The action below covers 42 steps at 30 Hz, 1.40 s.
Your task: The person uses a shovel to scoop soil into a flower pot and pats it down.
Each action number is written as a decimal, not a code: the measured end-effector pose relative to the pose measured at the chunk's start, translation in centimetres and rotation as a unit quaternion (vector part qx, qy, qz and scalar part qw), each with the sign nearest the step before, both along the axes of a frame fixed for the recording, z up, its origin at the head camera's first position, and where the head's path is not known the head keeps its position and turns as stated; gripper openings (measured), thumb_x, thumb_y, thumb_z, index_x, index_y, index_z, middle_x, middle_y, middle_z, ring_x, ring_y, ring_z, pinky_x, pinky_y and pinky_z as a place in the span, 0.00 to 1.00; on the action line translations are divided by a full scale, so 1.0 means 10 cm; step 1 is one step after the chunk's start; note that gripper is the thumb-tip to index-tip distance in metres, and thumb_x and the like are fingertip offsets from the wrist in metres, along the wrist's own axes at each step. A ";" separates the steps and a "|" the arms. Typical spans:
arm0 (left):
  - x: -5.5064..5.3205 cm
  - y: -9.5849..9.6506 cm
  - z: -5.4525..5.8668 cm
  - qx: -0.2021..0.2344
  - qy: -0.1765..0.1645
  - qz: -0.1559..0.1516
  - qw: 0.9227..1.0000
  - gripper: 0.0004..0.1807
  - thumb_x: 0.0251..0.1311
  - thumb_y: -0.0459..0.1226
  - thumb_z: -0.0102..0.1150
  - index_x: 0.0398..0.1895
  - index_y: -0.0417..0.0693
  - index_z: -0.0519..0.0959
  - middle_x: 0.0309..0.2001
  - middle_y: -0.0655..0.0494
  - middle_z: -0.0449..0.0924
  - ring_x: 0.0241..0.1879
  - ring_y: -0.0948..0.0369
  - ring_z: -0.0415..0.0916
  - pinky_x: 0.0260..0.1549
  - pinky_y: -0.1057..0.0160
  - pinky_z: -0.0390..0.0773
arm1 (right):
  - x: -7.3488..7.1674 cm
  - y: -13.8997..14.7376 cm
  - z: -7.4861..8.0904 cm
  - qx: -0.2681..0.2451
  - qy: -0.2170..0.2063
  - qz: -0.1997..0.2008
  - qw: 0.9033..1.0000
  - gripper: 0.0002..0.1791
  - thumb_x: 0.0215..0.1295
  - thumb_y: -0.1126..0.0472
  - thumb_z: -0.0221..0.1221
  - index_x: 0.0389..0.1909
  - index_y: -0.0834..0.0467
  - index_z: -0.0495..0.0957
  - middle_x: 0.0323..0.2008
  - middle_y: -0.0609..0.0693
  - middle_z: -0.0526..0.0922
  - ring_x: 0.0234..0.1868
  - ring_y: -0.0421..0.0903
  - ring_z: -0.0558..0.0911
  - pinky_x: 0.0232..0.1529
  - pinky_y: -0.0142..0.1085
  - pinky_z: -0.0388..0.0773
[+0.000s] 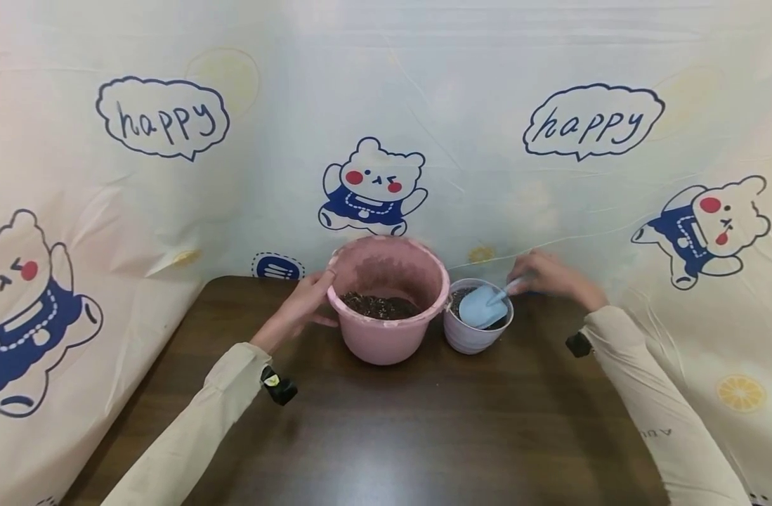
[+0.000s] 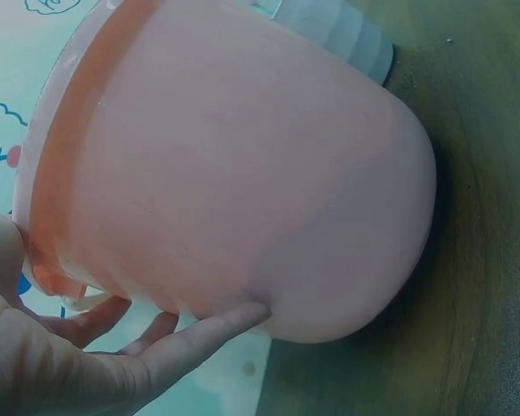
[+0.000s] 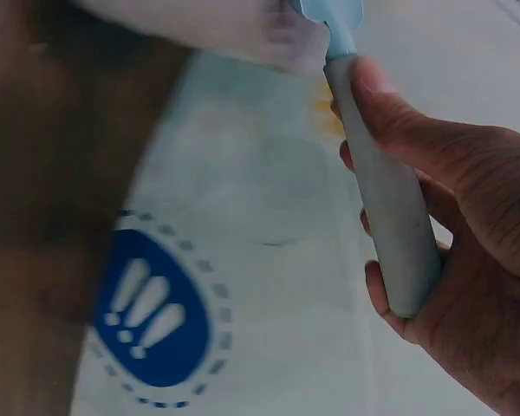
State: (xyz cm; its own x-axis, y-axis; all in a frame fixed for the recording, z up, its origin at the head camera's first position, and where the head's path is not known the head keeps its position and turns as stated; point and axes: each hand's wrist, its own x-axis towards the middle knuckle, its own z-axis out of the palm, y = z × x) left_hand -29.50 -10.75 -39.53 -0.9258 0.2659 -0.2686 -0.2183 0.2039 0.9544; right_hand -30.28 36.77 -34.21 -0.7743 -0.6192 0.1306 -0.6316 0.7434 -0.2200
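A pink bucket (image 1: 386,342) stands near the back of the table with dark soil (image 1: 381,307) inside. My left hand (image 1: 302,303) holds it at its left side, with the thumb by the rim and the fingers (image 2: 210,340) spread against the outer wall. In the right wrist view my right hand (image 3: 468,199) grips the grey handle (image 3: 386,195) of a small hand trowel. Its light blue blade (image 1: 482,307) lies over the mouth of a small pale flowerpot (image 1: 470,341), just right of the bucket. Dark soil shows in the flowerpot around the blade.
The dark wooden table (image 1: 386,429) spreads out in front of both containers. A printed curtain (image 1: 487,190) with bears and lettering hangs close behind the table and along its sides.
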 end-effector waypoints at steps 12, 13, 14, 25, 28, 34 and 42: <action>0.00 -0.02 0.01 0.003 0.006 0.002 1.000 0.39 0.82 0.52 0.37 0.83 0.36 0.46 0.79 0.32 0.52 0.75 0.38 0.59 0.50 0.41 0.89 | 0.09 -0.03 0.00 -0.014 0.037 0.005 0.999 0.01 0.61 0.67 0.73 0.31 0.60 0.90 0.29 0.50 0.88 0.31 0.48 0.83 0.32 0.43 0.81; 0.00 -0.01 0.00 0.003 0.005 0.001 1.000 0.40 0.82 0.52 0.37 0.83 0.36 0.46 0.79 0.32 0.52 0.75 0.37 0.60 0.50 0.41 0.89 | 0.14 -0.03 0.01 -0.013 0.052 -0.005 0.999 0.01 0.61 0.67 0.72 0.31 0.60 0.90 0.29 0.50 0.88 0.31 0.49 0.84 0.34 0.45 0.83; 0.00 -0.01 0.00 0.004 0.004 0.000 1.000 0.40 0.82 0.52 0.37 0.83 0.36 0.46 0.79 0.32 0.52 0.75 0.37 0.60 0.50 0.41 0.89 | 0.19 -0.03 0.01 -0.002 0.067 -0.024 0.997 0.02 0.62 0.65 0.72 0.32 0.60 0.90 0.29 0.50 0.87 0.31 0.50 0.84 0.34 0.46 0.83; 0.01 0.00 0.02 0.001 0.008 0.001 1.000 0.39 0.82 0.52 0.37 0.83 0.35 0.46 0.79 0.32 0.52 0.76 0.37 0.58 0.49 0.42 0.89 | 0.55 -0.17 -0.16 0.059 0.038 -0.166 0.984 0.12 0.70 0.53 0.67 0.45 0.57 0.92 0.44 0.54 0.91 0.45 0.58 0.88 0.37 0.56 0.86; 0.02 0.00 0.01 0.003 0.007 0.000 1.000 0.39 0.82 0.52 0.37 0.83 0.35 0.46 0.79 0.32 0.51 0.76 0.37 0.58 0.48 0.42 0.90 | 0.61 -0.16 -0.16 0.036 0.068 -0.173 0.982 0.11 0.70 0.53 0.68 0.43 0.54 0.92 0.43 0.52 0.91 0.45 0.57 0.87 0.37 0.57 0.86; 0.02 -0.01 0.02 0.010 0.010 0.003 1.000 0.39 0.82 0.52 0.36 0.83 0.35 0.45 0.79 0.31 0.50 0.76 0.36 0.57 0.48 0.41 0.89 | 0.65 -0.25 -0.31 -0.020 0.114 -0.172 0.978 0.09 0.71 0.56 0.67 0.44 0.57 0.91 0.38 0.53 0.90 0.38 0.55 0.86 0.29 0.52 0.83; 0.02 0.00 0.00 0.013 0.006 -0.003 1.000 0.40 0.83 0.53 0.36 0.84 0.36 0.43 0.80 0.31 0.49 0.76 0.36 0.57 0.54 0.36 0.85 | 0.69 -0.26 -0.43 -0.005 0.116 -0.138 0.984 0.09 0.66 0.65 0.69 0.45 0.61 0.89 0.37 0.54 0.87 0.38 0.56 0.83 0.30 0.51 0.82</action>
State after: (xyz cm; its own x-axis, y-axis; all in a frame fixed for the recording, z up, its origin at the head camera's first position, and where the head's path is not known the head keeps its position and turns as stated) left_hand -29.30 -10.76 -39.53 -0.9275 0.2781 -0.2500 -0.2052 0.1803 0.9620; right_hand -23.39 34.16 -38.54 -0.8615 -0.3876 0.3281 -0.4403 0.8920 -0.1024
